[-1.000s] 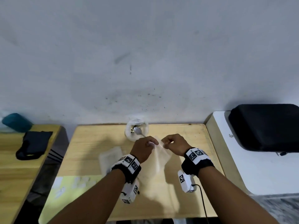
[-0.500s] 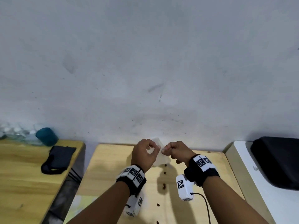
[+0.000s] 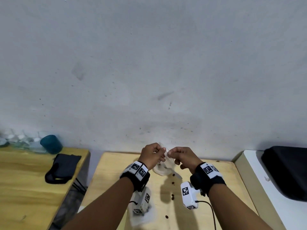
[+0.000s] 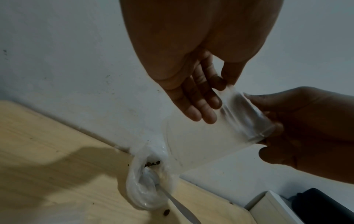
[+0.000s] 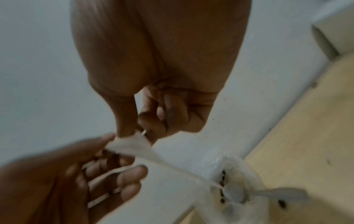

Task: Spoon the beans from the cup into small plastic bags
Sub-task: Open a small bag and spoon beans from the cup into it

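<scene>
A small clear plastic bag [image 4: 206, 145] hangs in the air between both hands, its mouth edge stretched between them. My left hand [image 3: 162, 151] pinches one top corner with the thumb [image 4: 229, 78]. My right hand [image 3: 171, 153] pinches the other side between thumb and forefinger [image 5: 126, 121]. Just below the bag, by the wall, the white plastic cup [image 4: 147, 191] stands on the wooden table [image 3: 114, 176]. It holds a metal spoon [image 4: 180, 207] and a few dark beans [image 4: 152, 163]. Loose beans [image 3: 173, 183] lie on the table in front of the cup [image 3: 162, 171].
Another flat plastic bag [image 3: 144, 218] lies under my left wrist. On the table to the left are a teal cup [image 3: 51, 144], a black pouch [image 3: 63, 168] and glassware [image 3: 20, 140]. A black case [image 3: 285, 171] rests on a white surface at right.
Both hands have lifted the bag from low over the table to above the cup, and now sit closer together. The view has tilted up and shifted, and scattered beans show on the table.
</scene>
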`<state>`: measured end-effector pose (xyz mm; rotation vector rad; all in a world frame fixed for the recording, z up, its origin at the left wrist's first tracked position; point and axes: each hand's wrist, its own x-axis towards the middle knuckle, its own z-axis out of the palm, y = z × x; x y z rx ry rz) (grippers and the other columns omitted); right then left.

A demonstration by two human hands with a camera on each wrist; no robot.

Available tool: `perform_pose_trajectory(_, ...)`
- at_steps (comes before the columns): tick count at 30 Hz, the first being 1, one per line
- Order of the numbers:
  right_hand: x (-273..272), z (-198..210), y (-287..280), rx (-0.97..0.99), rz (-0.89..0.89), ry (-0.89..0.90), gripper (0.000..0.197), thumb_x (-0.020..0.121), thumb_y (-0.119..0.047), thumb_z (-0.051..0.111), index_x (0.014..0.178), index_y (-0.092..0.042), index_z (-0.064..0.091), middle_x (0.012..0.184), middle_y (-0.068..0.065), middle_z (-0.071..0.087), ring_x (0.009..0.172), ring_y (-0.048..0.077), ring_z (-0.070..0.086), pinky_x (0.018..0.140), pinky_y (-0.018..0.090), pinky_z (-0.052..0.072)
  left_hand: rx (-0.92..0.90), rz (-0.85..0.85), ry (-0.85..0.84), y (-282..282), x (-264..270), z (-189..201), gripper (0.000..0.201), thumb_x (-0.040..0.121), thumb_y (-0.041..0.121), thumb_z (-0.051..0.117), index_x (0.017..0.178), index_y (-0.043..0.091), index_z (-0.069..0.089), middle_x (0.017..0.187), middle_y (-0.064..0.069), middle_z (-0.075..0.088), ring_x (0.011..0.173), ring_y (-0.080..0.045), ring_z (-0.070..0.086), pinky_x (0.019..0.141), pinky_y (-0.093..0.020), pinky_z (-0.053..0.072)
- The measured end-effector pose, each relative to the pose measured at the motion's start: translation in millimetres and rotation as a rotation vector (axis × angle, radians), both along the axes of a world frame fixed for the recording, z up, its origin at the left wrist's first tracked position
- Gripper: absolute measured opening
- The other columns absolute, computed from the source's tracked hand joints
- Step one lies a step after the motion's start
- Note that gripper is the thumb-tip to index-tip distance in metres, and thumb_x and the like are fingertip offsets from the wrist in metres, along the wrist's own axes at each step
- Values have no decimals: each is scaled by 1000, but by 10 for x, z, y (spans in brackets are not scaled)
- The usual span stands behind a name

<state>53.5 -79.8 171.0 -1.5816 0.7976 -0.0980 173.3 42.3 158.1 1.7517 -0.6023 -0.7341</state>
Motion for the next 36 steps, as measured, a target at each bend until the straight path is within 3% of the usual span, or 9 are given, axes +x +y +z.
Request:
perform_pose_trajectory(3,14,-8,43,-146,-3,-33,7,84,-10,70,79,-13,69,65,-2,62,47,4,49,46,16,36,30,29,-12,-38,-35,0,18,85,12,64,72,5,54,73,-15,71,65,-24,72,73,-43,60)
perform_pose_trajectory(8,47,-79,33,-435,46,2,15,78,-9,68,75,-23,71,75,-4,73,74,9,67,72,27,53,68,57,-120,-83,-92,-49,20,78,15,57,65,3,49,68,-23,68,57,-23,71,66,-49,59)
perform_pose_trajectory(13,13,-107,7,-514,-37,17,22,73,-17,71,78,-31,53,63,-7,70,62,17,64,59,28,46,120,15,-281,-53,-100,-52,27,66,32,58,50,19,41,54,-5,54,56,-24,62,63,-44,56)
perform_pose_trajectory(16,6,-107,13,-447,-60,-71,27,75,-3,63,69,-27,53,58,-5,61,56,17,58,55,28,42,99,16,-459,-8,-155,-40,34,67,56,65,84,30,52,91,13,54,83,-9,55,75,-33,49)
perform_pose_trajectory(20,-47,-37,9,-166,-66,-92,23,86,1,53,75,-17,61,66,6,62,43,10,34,44,20,28,228,-187,-592,79,-132,-22,106,51,67,76,139,35,25,141,12,36,128,-11,38,107,-39,33)
perform_pose_trajectory(24,-81,-54,-19,-6,-49,-35,17,87,-11,61,76,-23,67,82,12,67,43,11,28,47,21,22,340,-308,-703,94,-89,-66,128,43,71,78,146,34,12,142,6,36,127,-18,39,108,-41,33)
perform_pose_trajectory(28,-73,-60,-12,3,-25,5,14,84,-13,63,81,-23,72,75,11,60,44,12,29,49,22,20,383,-321,-762,105,-120,-118,129,44,71,75,147,32,8,141,3,34,127,-20,38,105,-39,36)
perform_pose_trajectory(31,-66,-66,-1,-31,-27,9,20,84,-8,60,79,-23,72,66,8,54,43,12,31,46,21,21,395,-311,-775,102,-162,-127,137,37,82,66,148,27,8,141,1,34,127,-21,37,106,-41,36)
perform_pose_trajectory(36,-34,-58,46,-265,20,-47,34,85,6,49,81,-19,72,61,-9,55,50,5,44,47,17,35,395,-290,-830,112,-168,-199,121,51,66,72,147,27,11,133,2,35,119,-21,39,100,-37,39)
